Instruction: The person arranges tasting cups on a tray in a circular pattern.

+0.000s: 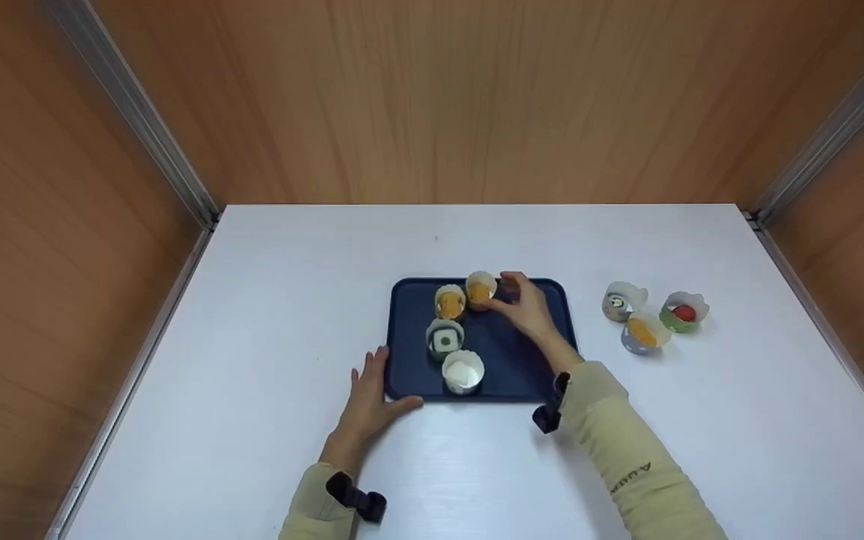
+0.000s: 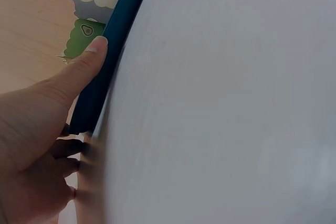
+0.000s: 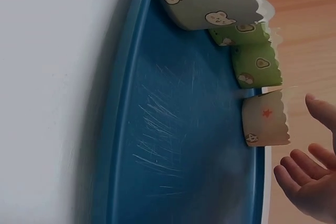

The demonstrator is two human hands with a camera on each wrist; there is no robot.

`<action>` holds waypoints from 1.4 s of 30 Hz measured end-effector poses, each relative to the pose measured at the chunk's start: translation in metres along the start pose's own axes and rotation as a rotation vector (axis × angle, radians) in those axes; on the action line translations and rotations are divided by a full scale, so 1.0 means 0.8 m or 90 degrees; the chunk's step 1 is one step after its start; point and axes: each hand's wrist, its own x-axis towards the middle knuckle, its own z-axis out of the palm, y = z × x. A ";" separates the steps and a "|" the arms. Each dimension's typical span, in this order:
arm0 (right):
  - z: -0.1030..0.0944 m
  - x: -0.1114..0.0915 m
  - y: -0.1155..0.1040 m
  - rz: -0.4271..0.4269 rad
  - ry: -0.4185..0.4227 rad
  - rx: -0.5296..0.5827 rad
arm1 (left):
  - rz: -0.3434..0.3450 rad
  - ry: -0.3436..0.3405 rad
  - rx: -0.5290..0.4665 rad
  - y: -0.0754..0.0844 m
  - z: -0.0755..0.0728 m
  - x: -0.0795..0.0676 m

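Note:
A dark blue tray (image 1: pixel 518 360) lies on the white table with several paper baking cups in a bent line along its left part. My left hand (image 1: pixel 370 401) spans the tray's near left corner, fingers straight along the side and thumb touching the near rim. At the far edge, my right hand (image 1: pixel 526 306) is beside the farthest cup (image 1: pixel 481 289), which has something orange inside. The right wrist view shows its loosely bent fingers apart from that beige cup (image 3: pixel 266 119). Nearer are another orange-filled cup (image 1: pixel 449 304), a cup with a green-and-white piece (image 1: pixel 445 340) and a white-filled cup (image 1: pixel 463 373).
Right of the tray, three more cups stand grouped on the table: a grey one (image 1: pixel 619 301), a green one (image 1: pixel 679 322) holding a red piece, and a grey-blue one (image 1: pixel 638 345) holding an orange piece. Wooden panels (image 1: pixel 477 105) enclose the table at the back and sides.

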 end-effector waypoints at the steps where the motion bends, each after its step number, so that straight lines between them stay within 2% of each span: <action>1: -0.002 -0.002 -0.001 -0.008 0.000 0.000 | -0.001 -0.001 -0.001 0.000 0.000 0.000; 9: -0.016 -0.023 -0.005 -0.029 0.003 0.014 | -0.006 0.001 -0.002 0.000 0.000 0.001; 16: -0.029 -0.044 -0.005 -0.057 0.033 0.026 | -0.009 0.001 -0.013 0.000 -0.002 0.000; 21: -0.039 -0.059 -0.004 -0.067 0.051 0.028 | -0.010 0.006 0.003 0.000 -0.002 0.000; 31: -0.059 -0.089 0.009 -0.082 0.120 0.058 | -0.002 0.008 0.003 -0.001 -0.001 0.001; 42: -0.085 -0.121 0.022 -0.058 0.207 0.050 | 0.000 -0.001 -0.011 -0.001 -0.001 0.002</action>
